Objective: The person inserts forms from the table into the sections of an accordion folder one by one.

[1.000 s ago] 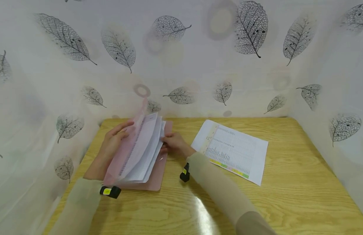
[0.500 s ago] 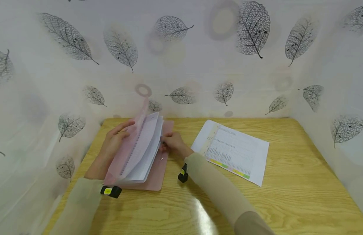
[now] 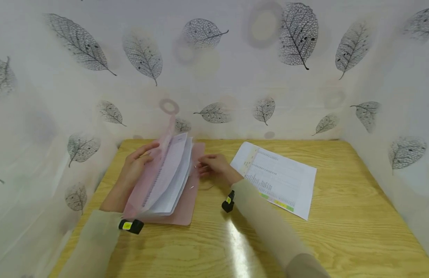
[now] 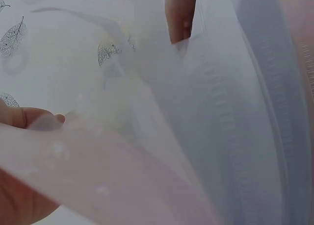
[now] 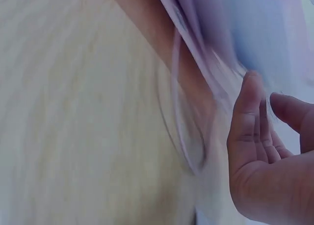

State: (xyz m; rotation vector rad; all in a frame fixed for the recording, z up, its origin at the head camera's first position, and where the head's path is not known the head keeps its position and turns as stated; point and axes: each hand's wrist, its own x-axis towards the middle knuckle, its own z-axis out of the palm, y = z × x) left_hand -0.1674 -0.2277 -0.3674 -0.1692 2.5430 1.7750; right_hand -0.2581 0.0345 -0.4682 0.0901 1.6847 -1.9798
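A translucent pink folder (image 3: 194, 200) stands partly open at the left of the wooden table, with several white sheets or sleeves (image 3: 174, 185) fanned upright inside. My left hand (image 3: 136, 164) holds its raised front cover (image 4: 98, 171), the thumb on one side and the palm on the other. Close to the free edges of the sheets is my right hand (image 3: 216, 166), its thumb and fingertips apart in the right wrist view, gripping nothing that I can make out. A thin cord loop (image 5: 177, 137) hangs from the folder's edge.
A printed sheet (image 3: 273, 177) with coloured bands lies flat on the table (image 3: 350, 231), right of the folder. Leaf-patterned cloth (image 3: 235, 77) walls off the table's back and sides.
My right hand has drawn back a little to the right from the sheet edges, its fingers loosening. The left hand and the raised cover have stayed in place.
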